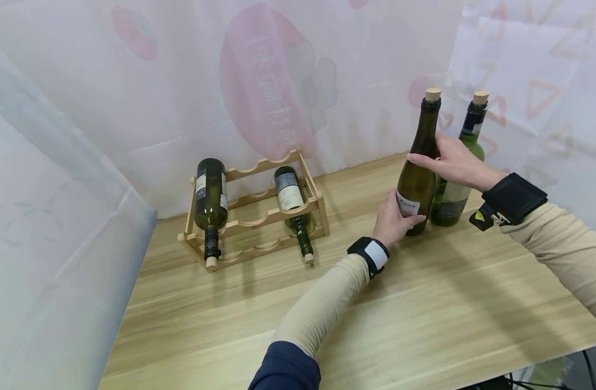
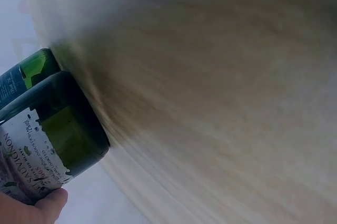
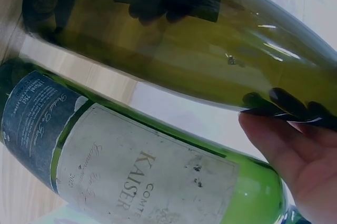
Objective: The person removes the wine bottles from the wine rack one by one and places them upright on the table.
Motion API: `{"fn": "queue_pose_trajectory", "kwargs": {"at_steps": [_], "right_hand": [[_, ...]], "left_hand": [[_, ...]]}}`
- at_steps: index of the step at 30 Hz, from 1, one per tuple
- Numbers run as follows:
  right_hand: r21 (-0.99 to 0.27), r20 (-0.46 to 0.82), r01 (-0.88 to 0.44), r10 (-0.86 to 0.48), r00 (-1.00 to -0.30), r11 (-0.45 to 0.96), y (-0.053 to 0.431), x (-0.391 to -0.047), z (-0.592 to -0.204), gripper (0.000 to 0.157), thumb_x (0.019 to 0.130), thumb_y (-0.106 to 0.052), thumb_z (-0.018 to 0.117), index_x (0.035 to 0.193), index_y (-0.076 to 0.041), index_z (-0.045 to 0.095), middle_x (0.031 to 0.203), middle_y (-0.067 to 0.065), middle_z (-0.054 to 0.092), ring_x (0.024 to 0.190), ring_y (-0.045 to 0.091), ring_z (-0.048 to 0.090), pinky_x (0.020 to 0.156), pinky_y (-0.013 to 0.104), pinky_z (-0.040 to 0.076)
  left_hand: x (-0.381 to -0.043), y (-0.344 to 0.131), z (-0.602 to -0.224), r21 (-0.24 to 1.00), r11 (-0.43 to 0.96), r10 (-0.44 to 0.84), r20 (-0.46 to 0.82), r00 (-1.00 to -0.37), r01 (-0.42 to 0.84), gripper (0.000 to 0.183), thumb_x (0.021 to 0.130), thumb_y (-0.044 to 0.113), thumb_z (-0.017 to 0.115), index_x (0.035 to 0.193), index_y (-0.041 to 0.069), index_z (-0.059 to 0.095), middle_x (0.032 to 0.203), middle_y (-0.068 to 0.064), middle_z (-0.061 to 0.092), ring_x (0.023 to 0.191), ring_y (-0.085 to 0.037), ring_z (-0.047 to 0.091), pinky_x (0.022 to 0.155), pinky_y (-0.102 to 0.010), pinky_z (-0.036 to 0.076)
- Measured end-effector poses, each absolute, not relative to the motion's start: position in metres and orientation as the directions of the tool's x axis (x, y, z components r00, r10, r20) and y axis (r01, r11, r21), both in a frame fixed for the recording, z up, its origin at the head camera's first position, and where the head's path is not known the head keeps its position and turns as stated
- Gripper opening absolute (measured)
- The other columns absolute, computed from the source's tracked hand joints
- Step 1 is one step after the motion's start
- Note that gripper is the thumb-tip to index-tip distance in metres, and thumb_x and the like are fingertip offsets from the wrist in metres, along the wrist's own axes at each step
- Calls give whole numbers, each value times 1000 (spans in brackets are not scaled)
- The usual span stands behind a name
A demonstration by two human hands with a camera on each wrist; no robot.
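Note:
A dark, corked wine bottle leans slightly over the table at the right, held in both hands. My left hand grips it low, around the white label, with the thumb across the front. Higher up, my right hand holds the shoulder just under the neck. In the left wrist view, the thumb lies at the edge of this bottle's label. Close behind it, on the right, a green corked wine bottle stands upright; its pale label shows in the right wrist view.
Left of the hands, a wooden wine rack stands on the wooden table. One bottle lies at its left end and another bottle at its right, necks forward. White printed sheets hang behind and beside the table.

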State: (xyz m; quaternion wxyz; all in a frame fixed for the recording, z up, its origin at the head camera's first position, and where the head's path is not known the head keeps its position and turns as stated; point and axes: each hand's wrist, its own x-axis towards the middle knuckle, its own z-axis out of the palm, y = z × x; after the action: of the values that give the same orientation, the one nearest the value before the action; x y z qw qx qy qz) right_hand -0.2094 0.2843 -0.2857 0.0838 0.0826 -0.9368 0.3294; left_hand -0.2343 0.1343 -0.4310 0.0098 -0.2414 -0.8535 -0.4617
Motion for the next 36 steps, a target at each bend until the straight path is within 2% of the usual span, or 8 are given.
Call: {"fn": "queue_pose_trajectory", "kwargs": {"at_steps": [10,20,28,33,36], "right_hand": [[-572,253,-224,-91,-963,789,289,-204,-299,60,98,-43,48,135,3,37,123,35,57,107,53,58,88,64,47],[-502,362,-236,-46,-931,832,288,-197,-316,58,99,-43,49,121,10,44,103,35,63,91,47,65,75,56,51],[-428,485,-290,-53,-873,856,285,-188,-321,47,97,-32,56,117,10,50,94,31,67,83,42,67,72,54,52],[-391,511,-287,-53,-858,875,285,-183,-325,48,98,-31,56,120,11,51,88,30,68,77,41,67,68,54,52],[-386,510,-281,-50,-859,879,284,-179,-328,48,98,-30,56,119,13,51,89,33,68,79,44,67,68,56,52]], "left_hand": [[-232,139,-436,800,453,411,205,-888,394,72,76,28,83,135,15,42,123,0,62,110,-9,60,91,-19,49],[-235,144,-442,804,456,393,202,-897,380,75,76,27,83,136,16,41,123,0,61,110,-9,60,91,-19,49],[-234,145,-441,808,472,376,179,-909,354,74,75,27,83,137,18,42,122,1,61,109,-8,60,89,-19,50],[-234,146,-441,803,483,364,178,-914,349,73,74,27,84,134,18,43,120,1,62,106,-8,61,87,-19,50],[-234,146,-441,804,483,359,179,-916,346,71,74,27,84,132,17,44,118,1,63,104,-8,61,86,-18,50]]}}
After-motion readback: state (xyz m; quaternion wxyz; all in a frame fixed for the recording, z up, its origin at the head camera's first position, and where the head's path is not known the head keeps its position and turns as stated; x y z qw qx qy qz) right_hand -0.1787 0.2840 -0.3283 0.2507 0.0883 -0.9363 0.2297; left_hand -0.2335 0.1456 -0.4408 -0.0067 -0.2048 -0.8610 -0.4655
